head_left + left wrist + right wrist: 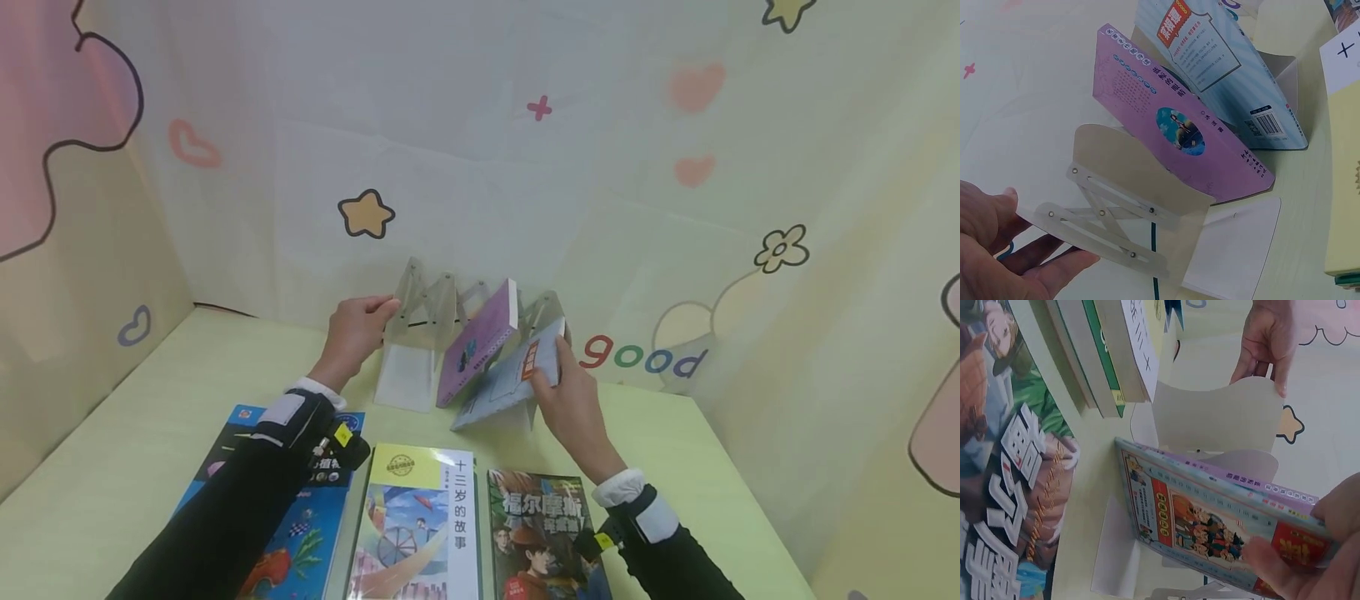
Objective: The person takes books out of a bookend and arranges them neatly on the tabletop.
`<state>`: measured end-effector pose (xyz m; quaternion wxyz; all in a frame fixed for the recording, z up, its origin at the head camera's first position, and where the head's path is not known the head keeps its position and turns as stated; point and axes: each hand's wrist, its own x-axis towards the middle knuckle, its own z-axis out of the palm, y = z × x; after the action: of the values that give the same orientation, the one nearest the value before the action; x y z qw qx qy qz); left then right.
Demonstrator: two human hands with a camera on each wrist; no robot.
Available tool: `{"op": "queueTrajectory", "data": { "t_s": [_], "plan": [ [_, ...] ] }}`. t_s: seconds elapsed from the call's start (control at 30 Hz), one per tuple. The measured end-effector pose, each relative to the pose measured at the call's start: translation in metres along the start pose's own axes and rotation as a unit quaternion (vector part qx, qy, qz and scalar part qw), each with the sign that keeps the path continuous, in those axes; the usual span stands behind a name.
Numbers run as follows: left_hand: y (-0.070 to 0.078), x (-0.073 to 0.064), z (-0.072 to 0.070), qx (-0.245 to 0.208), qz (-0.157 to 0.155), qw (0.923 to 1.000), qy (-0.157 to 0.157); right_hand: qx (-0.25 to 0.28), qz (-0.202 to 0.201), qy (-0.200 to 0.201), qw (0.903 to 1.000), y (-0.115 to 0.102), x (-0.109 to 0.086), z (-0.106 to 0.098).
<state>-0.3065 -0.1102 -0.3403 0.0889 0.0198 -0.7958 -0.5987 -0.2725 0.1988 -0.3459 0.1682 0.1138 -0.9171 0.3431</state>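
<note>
A pale expandable book stand (pixel 405 377) with several upright panels joined by scissor links stands near the back wall. My left hand (pixel 356 335) pinches the edge of its leftmost panel (pixel 1100 240) between thumb and fingers. A purple book (pixel 480 343) leans tilted in the stand, to the right of that panel. My right hand (pixel 573 407) grips the upper part of a light blue book (pixel 498 390), thumb on one cover and fingers on the other. This book is tilted among the right-hand panels, close to the purple one. Its lower corner is low by the stand's base.
In front lie a blue picture book (pixel 300 537), a stack topped by a yellow-and-white book (pixel 408 533), and a dark comic-style book (pixel 543 533). A patterned cloth wall (pixel 465 167) rises right behind the stand. The table (pixel 697 500) is pale yellow.
</note>
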Motion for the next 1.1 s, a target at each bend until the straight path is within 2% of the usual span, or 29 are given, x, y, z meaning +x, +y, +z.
{"op": "queueTrajectory", "data": {
  "t_s": [0.13, 0.4, 0.73, 1.1],
  "plan": [
    [-0.001, 0.0, 0.0, 0.002, 0.002, 1.0, 0.003, 0.01, 0.024, -0.019, 0.9995, -0.004, -0.003, 0.003],
    [-0.002, -0.001, 0.0, -0.005, 0.0, 1.0, -0.007, 0.012, -0.006, 0.036, 0.9992, -0.007, -0.005, -0.008],
    [0.002, -0.002, -0.002, 0.002, 0.006, 0.9999, -0.01, 0.023, 0.005, 0.073, 0.997, -0.017, -0.013, -0.052],
    [0.002, -0.001, -0.004, 0.009, 0.003, 0.9995, -0.031, 0.009, 0.007, 0.089, 0.996, -0.032, -0.038, -0.094]
  ]
}}
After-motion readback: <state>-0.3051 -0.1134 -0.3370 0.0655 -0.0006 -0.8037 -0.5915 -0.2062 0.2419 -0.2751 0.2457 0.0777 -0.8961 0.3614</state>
